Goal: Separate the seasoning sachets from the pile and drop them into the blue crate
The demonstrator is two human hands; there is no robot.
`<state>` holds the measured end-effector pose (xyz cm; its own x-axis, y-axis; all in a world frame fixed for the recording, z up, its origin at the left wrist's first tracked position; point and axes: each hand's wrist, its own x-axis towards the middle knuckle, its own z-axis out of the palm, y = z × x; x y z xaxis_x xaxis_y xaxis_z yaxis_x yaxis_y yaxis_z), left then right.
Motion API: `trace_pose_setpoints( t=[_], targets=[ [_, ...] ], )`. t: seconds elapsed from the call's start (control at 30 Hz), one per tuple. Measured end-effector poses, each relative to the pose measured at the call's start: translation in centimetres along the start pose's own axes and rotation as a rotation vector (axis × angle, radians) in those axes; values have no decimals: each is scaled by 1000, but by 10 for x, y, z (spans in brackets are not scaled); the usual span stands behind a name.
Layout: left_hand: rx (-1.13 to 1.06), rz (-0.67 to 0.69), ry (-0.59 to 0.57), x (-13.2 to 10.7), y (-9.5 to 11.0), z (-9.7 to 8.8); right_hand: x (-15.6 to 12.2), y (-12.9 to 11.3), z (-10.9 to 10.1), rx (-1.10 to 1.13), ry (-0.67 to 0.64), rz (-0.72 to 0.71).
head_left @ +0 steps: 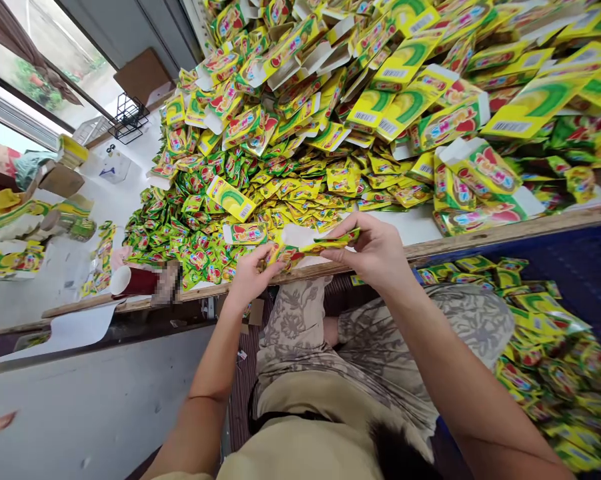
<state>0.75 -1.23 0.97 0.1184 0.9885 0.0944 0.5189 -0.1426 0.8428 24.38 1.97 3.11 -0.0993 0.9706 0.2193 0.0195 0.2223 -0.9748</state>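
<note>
At the table's front edge my left hand (253, 275) pinches a small printed candy box (284, 255), its white flap standing open toward the right. My right hand (375, 252) grips a few yellow-green sachets (336, 242) between thumb and fingers, their left end at the box's open mouth. Whether they reach inside cannot be made out. Just beyond the hands lies another box (245, 233). Loose yellow sachets (300, 200) and green sachets (195, 233) cover the tabletop behind it.
A high heap of yellow boxes (390, 100), many with open flaps, fills the back and right. A dark red cup (135, 281) lies at the left front edge. A blue crate (575, 267) at lower right holds filled-looking boxes or packets. A black wire rack (129, 119) stands far left.
</note>
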Motion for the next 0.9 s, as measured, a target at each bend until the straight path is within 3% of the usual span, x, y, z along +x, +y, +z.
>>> trace_pose_setpoints(
  t=[0.17,0.37,0.5,0.67,0.9],
  targets=[
    [50,16,-72,0,3,2,9,3,-3,-265,53,-35],
    [-66,-11,64,-1,4,15,6,15,-1,-488,-124,17],
    [-97,19,44,-2,7,24,7,15,-1,-587,-229,69],
    [-110,82,-19,-4,14,25,11,13,-4,-482,-295,40],
    [-158,38,-15,-6,14,28,6,20,-8,-156,-425,42]
  ],
)
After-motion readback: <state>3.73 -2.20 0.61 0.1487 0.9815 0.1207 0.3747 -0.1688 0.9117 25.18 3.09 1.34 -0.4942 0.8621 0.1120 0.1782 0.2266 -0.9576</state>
